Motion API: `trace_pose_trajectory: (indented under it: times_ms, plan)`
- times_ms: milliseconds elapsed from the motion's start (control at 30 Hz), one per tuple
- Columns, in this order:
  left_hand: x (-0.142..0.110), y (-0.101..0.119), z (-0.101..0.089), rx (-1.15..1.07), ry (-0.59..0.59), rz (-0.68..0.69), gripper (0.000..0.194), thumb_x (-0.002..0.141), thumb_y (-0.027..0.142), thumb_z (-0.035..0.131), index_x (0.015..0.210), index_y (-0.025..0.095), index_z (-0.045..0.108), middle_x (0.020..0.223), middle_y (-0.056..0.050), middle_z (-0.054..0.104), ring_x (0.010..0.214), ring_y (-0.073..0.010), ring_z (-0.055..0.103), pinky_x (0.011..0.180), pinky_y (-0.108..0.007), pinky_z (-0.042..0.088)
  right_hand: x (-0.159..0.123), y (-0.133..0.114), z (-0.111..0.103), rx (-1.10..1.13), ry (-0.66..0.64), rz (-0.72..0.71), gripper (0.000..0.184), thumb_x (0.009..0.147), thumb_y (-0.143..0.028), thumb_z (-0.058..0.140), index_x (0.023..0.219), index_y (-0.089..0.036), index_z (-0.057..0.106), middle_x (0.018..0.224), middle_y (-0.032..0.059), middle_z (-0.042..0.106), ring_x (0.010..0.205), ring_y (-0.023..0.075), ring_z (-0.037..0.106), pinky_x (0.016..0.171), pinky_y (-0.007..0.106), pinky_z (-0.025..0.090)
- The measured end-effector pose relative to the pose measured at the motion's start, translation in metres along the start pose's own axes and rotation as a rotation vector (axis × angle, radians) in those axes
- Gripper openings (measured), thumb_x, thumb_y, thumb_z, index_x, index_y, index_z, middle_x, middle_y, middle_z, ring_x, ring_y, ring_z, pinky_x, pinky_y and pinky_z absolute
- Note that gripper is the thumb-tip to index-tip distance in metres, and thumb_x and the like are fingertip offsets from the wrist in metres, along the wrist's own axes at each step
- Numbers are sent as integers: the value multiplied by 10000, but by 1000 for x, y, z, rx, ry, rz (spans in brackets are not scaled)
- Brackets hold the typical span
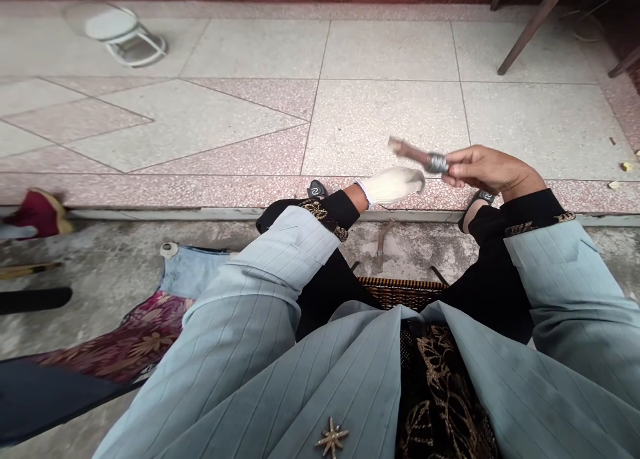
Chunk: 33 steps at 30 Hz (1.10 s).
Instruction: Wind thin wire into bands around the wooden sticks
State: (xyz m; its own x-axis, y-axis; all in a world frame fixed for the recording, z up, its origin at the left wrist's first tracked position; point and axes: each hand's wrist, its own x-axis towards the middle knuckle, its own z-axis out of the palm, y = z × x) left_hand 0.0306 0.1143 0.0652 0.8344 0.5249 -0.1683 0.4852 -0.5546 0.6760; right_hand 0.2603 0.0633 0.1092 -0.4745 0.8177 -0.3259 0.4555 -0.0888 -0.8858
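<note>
Blue jacket (250, 352) nearest; stick (413, 153) aloft in the right hand (485, 169).
Right grip clamped at the stick's silver wire winding (437, 163); a firm pinch there should steady the blurred free end. Gloved left hand (393, 187) just beside; its grip cannot be determined. Step edge (250, 213) runs below both hands; tiled floor (390, 112) forward offers more room than the knees' side.

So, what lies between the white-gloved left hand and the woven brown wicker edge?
In the head view, a pale brown stick against grey concrete lies between the left hand and the wicker edge.
</note>
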Motion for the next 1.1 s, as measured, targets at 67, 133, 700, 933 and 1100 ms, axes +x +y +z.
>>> trace_pose_trajectory:
  times_ms: [67,133,700,933,1100]
  plan:
    - [4,-4,7,-14,-3,41,331,924,356,381,951,160,646,948,-71,664,874,-186,589,811,-311,429,-1,-1,2,80,194,-12,301,870,-444,662,981,-170,718,749,20,573,636,113,460,626,279,404]
    - [7,-7,14,-34,-31,61,327,916,360,387,931,155,641,867,-59,651,800,-171,581,762,-306,438,1,1,5,124,262,-13,272,866,-434,673,946,-175,700,749,19,551,624,108,448,609,276,398]
    - [-2,1,12,73,-119,69,307,889,333,428,953,180,686,867,-66,665,752,-177,569,716,-306,409,31,32,0,-821,79,451,286,850,-298,577,1036,-174,755,943,125,709,812,249,614,664,342,409]
    - [-3,-2,-10,34,27,-17,315,905,321,429,979,155,687,850,-76,657,783,-186,557,736,-317,388,19,25,-1,-472,-302,258,304,766,-384,723,1027,-242,785,815,24,707,752,187,597,691,306,436]
    - [3,-8,-9,-5,52,-54,341,923,334,394,988,140,667,863,-74,648,734,-160,533,704,-307,401,3,5,-3,-124,-67,14,341,805,-445,704,1061,-224,753,810,12,658,703,137,540,679,285,433]
